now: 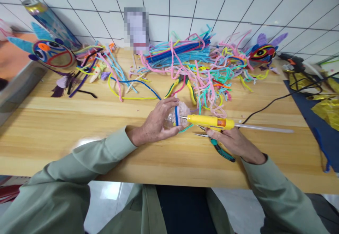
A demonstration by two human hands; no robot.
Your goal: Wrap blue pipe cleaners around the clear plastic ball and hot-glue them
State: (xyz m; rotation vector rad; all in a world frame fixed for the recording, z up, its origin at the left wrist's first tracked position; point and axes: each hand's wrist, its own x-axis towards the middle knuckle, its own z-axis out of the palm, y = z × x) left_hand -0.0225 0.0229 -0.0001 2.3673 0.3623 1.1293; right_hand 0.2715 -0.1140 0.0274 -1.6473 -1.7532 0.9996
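Note:
My left hand (pixel 161 119) is wrapped round a clear plastic piece (pixel 182 112), perhaps part of a bottle, above the table. A blue and a white pipe cleaner (pixel 177 115) run across its side. My right hand (pixel 230 138) grips a yellow hot glue gun (pixel 206 121), with a translucent glue stick (pixel 265 128) poking out of its back. The metal nozzle points left and meets the pipe cleaner band, or nearly so. Beneath the right hand lie long-nose pliers (pixel 222 151) with dark green handles; their jaws show left of the fingers.
Pliers with yellow-green handles (pixel 191 91) lie beyond my hands, amid tangled pipe cleaners (pixel 180 54). Decorated animal heads (pixel 54 52) stand left and right. A black cable (pixel 272 101) crosses the right side, near another glue gun (pixel 292 63). A tall can (pixel 53 24) leans at back left.

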